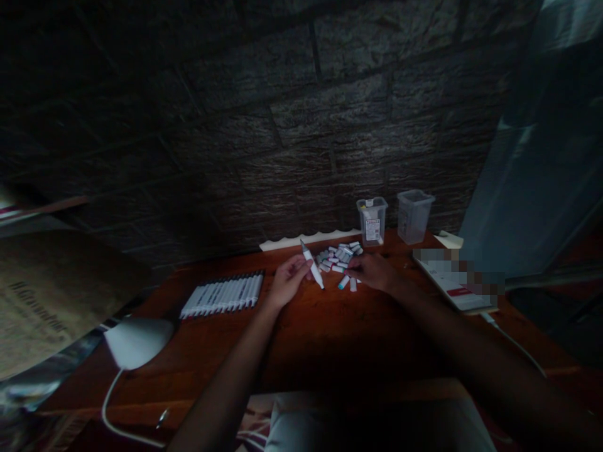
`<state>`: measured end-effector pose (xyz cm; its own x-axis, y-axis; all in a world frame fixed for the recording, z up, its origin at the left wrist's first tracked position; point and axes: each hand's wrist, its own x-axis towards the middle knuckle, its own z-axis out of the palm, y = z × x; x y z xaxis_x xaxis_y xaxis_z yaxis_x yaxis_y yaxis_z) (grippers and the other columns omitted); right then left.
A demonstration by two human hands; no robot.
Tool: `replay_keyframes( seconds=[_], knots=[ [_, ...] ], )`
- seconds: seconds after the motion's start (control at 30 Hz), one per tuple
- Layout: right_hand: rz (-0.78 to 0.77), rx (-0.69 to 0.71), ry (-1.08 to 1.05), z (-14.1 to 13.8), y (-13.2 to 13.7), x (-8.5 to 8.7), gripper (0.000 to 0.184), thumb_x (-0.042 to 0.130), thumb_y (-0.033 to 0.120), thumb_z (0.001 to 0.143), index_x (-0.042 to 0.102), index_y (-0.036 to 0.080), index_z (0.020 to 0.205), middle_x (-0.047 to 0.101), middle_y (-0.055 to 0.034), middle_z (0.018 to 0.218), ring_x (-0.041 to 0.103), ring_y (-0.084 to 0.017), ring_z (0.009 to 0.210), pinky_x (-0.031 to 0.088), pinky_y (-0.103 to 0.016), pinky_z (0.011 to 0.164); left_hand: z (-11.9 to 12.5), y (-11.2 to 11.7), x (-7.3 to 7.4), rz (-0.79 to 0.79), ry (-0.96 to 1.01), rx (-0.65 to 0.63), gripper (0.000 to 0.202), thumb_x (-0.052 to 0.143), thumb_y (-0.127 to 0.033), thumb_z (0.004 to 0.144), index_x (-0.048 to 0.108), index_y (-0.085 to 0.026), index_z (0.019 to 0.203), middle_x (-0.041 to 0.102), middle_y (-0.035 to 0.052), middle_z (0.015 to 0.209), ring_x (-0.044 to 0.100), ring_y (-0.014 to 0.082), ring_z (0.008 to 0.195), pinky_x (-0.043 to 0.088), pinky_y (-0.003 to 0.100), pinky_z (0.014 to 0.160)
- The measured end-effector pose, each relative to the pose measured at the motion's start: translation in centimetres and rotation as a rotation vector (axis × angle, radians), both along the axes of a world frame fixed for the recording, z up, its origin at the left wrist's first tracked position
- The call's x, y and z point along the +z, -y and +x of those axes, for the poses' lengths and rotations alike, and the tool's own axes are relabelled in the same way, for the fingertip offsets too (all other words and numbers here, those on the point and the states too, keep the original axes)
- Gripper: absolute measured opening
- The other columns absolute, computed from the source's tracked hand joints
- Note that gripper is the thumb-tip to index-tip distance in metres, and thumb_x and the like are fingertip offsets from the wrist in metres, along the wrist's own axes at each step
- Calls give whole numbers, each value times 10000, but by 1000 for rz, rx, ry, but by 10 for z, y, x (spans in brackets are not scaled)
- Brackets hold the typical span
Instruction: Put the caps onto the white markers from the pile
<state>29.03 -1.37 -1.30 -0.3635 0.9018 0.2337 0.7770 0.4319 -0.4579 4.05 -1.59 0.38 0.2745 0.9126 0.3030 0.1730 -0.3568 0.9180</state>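
The white marker [313, 265] is up in the person's left hand [289, 279], just left of the heap of caps [343, 252], pinched around its middle between thumb and fingers. Its long axis runs on a slant: the grey, narrowing end points away from the person and a little leftward, while the other end, with its small dark tip, comes down toward the person and to the right, near the front left of the heap. So the marker sits at the fingertips of the left hand, on the side facing the heap, between the two hands but well apart from the right one. The right hand [374, 272] is at the heap's right edge, fingers bent in among the caps — from here I can't tell whether they have closed on one. A teal-ended cap [343, 282] lies just in front of the heap. Well to the left of the heap, a row of markers [222, 295] lies side by side on the wooden table [301, 339]. Behind the heap and to its right stand two clear containers — the labelled tub [372, 223] nearer it, the plain tub [414, 216] farther right.
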Motion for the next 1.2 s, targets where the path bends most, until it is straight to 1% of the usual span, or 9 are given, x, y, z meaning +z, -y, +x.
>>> replay_keyframes(
  seconds=[0.13,0.37,0.53,0.73,1.0,1.2],
  knots=[
    [-20,-1,24,1,-1,0,219,555,326,891,741,215,922,751,-31,943,678,-167,832,452,-235,701,-1,-2,1,-14,97,20,301,638,-435,831,644,-138,877,573,-17,620,498,93,566,384,213,543],
    [-17,17,20,1,-1,-2,224,546,331,892,737,214,898,751,-25,879,674,-167,793,439,-247,682,-4,-7,0,-89,292,54,280,684,-426,796,652,-149,811,571,-20,624,483,69,538,354,187,503],
    [-19,18,12,1,-2,-3,221,545,325,889,735,220,930,753,-21,927,679,-166,829,445,-249,706,-5,-7,3,-116,394,77,273,696,-407,792,622,-146,765,533,-38,591,457,54,507,336,176,488],
    [-9,31,19,1,-1,-1,221,545,310,889,737,208,927,754,-24,918,678,-166,824,439,-248,694,-3,-5,4,-107,378,66,270,689,-403,798,614,-147,757,521,-40,586,450,54,514,333,176,492],
    [16,-4,17,-1,2,1,217,545,302,889,743,220,925,749,-20,911,671,-161,811,423,-241,677,1,-4,1,-135,316,66,275,708,-415,767,637,-150,792,560,-31,611,476,64,535,348,184,499],
    [4,-10,50,-2,2,2,248,525,337,906,741,218,926,744,-29,894,666,-160,783,414,-243,651,5,-1,1,-140,244,64,309,734,-418,732,650,-155,872,600,-22,647,503,79,551,367,193,506]
  ],
)
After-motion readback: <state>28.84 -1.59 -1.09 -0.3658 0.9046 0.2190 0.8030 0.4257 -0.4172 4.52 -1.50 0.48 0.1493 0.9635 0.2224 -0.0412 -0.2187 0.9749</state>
